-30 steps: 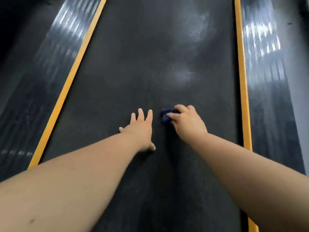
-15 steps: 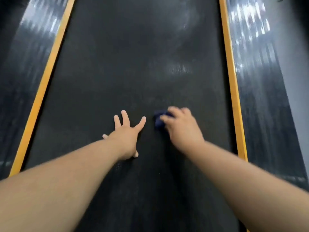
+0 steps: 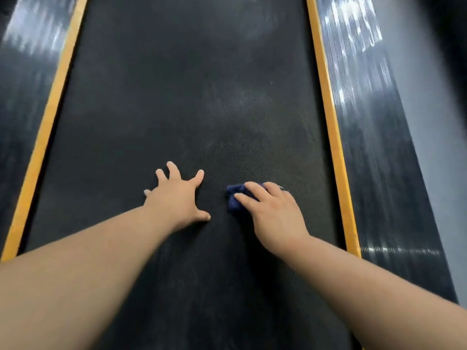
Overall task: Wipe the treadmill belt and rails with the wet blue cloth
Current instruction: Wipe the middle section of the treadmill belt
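Since half a second ago, right hand (image 3: 273, 218) and blue cloth (image 3: 234, 199) sit a bit nearer to us in frame, and the gap to the left hand (image 3: 177, 198) is wider. The view shifts too, so part of that may be our head.

Nearest, both forearms reach forward over the belt (image 3: 164, 97). Left grip is spread flat, fingers splayed, palm down on the belt, holding nothing; we read it as a brace. Right grip is bent over the cloth, thumb and first fingers wrapped across the wad and pressing it onto the belt. The cloth is bunched small, poking out ahead and left of the fingers, right of belt centre and between the two hands.

Key relation: the cloth is already under the right grip, so no reach is needed. The belt's long axis runs straight away from us, with most of its visible surface ahead of the cloth. We judge the next stroke goes forward along that axis or sideways.

The right hand is the nearer one to the right yellow strip (image 3: 328, 122) and the right rail (image 3: 374, 160) beyond it. The left yellow strip (image 3: 48, 122) and left rail (image 3: 20, 97) lie well apart from the cloth, across the left hand. Rails look glossy; wet or just glare, we cannot tell.
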`<state>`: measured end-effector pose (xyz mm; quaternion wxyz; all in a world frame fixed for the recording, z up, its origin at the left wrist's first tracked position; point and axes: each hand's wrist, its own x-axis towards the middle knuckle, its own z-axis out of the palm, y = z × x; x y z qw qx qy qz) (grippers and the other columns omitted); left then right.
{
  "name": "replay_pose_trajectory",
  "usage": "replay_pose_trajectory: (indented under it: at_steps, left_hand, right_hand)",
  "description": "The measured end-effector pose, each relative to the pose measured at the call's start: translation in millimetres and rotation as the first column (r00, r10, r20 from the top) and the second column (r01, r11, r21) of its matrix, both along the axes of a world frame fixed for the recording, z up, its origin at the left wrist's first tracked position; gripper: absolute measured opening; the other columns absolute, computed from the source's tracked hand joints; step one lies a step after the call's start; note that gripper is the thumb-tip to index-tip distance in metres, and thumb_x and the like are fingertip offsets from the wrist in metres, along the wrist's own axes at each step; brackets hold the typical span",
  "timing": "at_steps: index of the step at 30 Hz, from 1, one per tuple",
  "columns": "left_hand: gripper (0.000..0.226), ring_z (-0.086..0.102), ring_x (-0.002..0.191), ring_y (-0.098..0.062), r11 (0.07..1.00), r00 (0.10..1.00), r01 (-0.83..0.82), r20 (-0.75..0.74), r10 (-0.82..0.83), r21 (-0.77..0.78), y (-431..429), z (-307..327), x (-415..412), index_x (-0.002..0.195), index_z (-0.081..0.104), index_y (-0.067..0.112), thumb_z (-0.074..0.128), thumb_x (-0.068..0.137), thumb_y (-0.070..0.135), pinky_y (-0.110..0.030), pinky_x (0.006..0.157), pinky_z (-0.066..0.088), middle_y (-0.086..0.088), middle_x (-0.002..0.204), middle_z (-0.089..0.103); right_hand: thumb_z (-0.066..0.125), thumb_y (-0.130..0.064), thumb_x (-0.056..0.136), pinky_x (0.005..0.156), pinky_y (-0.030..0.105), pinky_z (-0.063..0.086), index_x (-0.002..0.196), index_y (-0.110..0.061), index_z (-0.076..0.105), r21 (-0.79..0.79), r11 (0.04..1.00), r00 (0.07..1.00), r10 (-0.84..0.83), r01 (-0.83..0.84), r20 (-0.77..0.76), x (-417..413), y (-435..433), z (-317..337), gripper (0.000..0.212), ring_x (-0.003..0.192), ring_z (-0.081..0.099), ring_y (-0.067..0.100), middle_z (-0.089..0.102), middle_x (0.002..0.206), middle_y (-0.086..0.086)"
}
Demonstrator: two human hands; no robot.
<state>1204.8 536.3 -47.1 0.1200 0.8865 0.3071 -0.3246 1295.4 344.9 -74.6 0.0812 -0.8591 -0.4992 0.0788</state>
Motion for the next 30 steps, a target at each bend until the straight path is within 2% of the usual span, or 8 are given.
replay_pose_trajectory:
  at_steps: [5,7,14,18,20,24,27,30]
  left_hand:
    - [0.107,-0.004,0.146,-0.024,0.989,0.988,0.147,0.048,-0.147,0.006,-6,10,11,0.151,0.010,0.017,0.070,0.073,0.058,-0.058,0.111,0.024,0.001,0.158,-0.015]
    - [0.109,-0.003,0.146,-0.027,0.994,0.992,0.103,0.085,-0.099,-0.045,-11,9,15,0.152,0.006,0.020,0.071,0.073,0.057,-0.051,0.113,0.025,-0.001,0.159,-0.011]
    - [0.113,-0.013,0.142,-0.041,0.992,0.999,-0.033,0.033,0.037,-0.122,-40,5,27,0.146,-0.005,0.048,0.073,0.066,0.063,-0.064,0.104,0.030,-0.012,0.155,-0.022]
    - [0.105,-0.014,0.144,-0.029,0.995,0.993,0.092,0.084,-0.088,-0.038,-51,2,28,0.150,0.008,0.031,0.072,0.071,0.058,-0.067,0.104,0.026,0.002,0.156,-0.021]
    - [0.104,-0.010,0.146,-0.022,0.988,0.985,0.147,0.094,-0.143,-0.042,-56,2,31,0.150,0.011,0.016,0.073,0.074,0.051,-0.065,0.105,0.026,0.005,0.157,-0.017]
    - [0.110,-0.010,0.146,-0.025,0.984,0.987,0.158,0.028,-0.157,-0.082,-55,5,36,0.151,-0.004,0.014,0.071,0.078,0.048,-0.062,0.106,0.030,0.000,0.157,-0.020]
    - [0.124,-0.015,0.143,-0.036,0.970,0.971,0.219,-0.077,-0.228,-0.107,-59,8,41,0.147,-0.020,0.011,0.072,0.075,0.053,-0.058,0.108,0.030,-0.013,0.154,-0.026]
    - [0.132,-0.017,0.141,-0.043,0.955,0.944,0.275,-0.157,-0.289,-0.106,-62,9,45,0.146,-0.021,0.009,0.073,0.069,0.059,-0.057,0.107,0.032,-0.020,0.152,-0.028]
  right_hand:
    - [0.044,-0.029,0.094,0.095,0.040,0.034,0.132,-0.039,0.048,-0.103,0.977,0.982,-0.186,0.187,0.020,67,44,8,0.039,0.128,0.034,0.028,0.032,0.150,-0.004]
    - [0.048,-0.027,0.094,0.100,0.041,0.030,0.137,-0.038,0.042,-0.152,0.959,0.971,-0.240,0.238,0.007,79,57,13,0.045,0.132,0.025,0.028,0.022,0.154,-0.004]
    - [0.063,-0.023,0.075,0.081,0.036,0.046,0.116,-0.026,0.064,-0.025,0.986,0.986,-0.166,0.166,0.014,1,-10,-1,0.041,0.110,0.053,0.029,0.055,0.134,-0.003]
    - [0.054,-0.029,0.077,0.087,0.035,0.038,0.111,-0.037,0.065,-0.012,0.993,0.990,-0.119,0.120,0.072,11,-14,-4,0.037,0.111,0.055,0.024,0.057,0.132,-0.009]
    - [0.045,-0.030,0.084,0.092,0.037,0.030,0.117,-0.040,0.061,-0.042,0.990,0.986,-0.132,0.137,0.102,35,4,-1,0.039,0.119,0.048,0.025,0.049,0.140,-0.008]
    - [0.055,-0.025,0.090,0.103,0.041,0.028,0.131,-0.038,0.049,-0.103,0.944,0.948,-0.318,0.315,-0.016,80,53,11,0.044,0.134,0.025,0.027,0.019,0.156,-0.003]
    - [0.060,-0.025,0.087,0.103,0.043,0.035,0.129,-0.034,0.054,-0.117,0.946,0.950,-0.310,0.303,-0.043,75,48,18,0.043,0.127,0.033,0.029,0.034,0.146,0.001]
    - [0.065,-0.017,0.074,0.084,0.045,0.049,0.108,-0.027,0.070,0.027,0.986,0.985,-0.160,0.162,-0.066,36,1,10,0.036,0.101,0.051,0.031,0.059,0.119,0.003]
